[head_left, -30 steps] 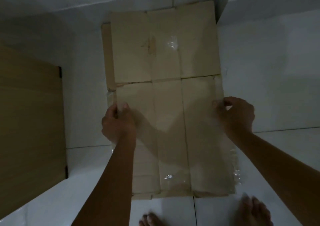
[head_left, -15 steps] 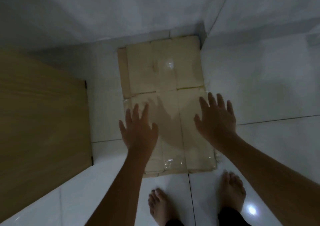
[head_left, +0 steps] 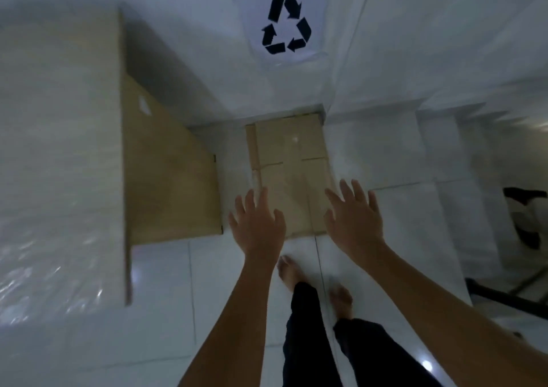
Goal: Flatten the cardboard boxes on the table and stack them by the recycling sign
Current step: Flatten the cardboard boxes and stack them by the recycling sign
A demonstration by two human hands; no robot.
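A flattened cardboard box (head_left: 290, 161) lies on the white tiled floor, pushed into the corner against the wall. Right above it on the wall hangs a white sheet with a black recycling sign (head_left: 286, 23). My left hand (head_left: 257, 223) hovers open, fingers spread, above the near left part of the cardboard. My right hand (head_left: 354, 216) is open the same way above its near right part. Both hands are well above the cardboard and hold nothing.
A table (head_left: 59, 149) with a wooden side panel (head_left: 169, 179) and a shiny covered top stands at the left, close to the cardboard. My bare feet (head_left: 292, 271) stand on the tiles just before the stack. Dark objects (head_left: 525, 214) sit at the far right.
My hands let go of the cardboard and lifted away with fingers spread. My view rose and tilted up, so the recycling sign and the table top came into sight.
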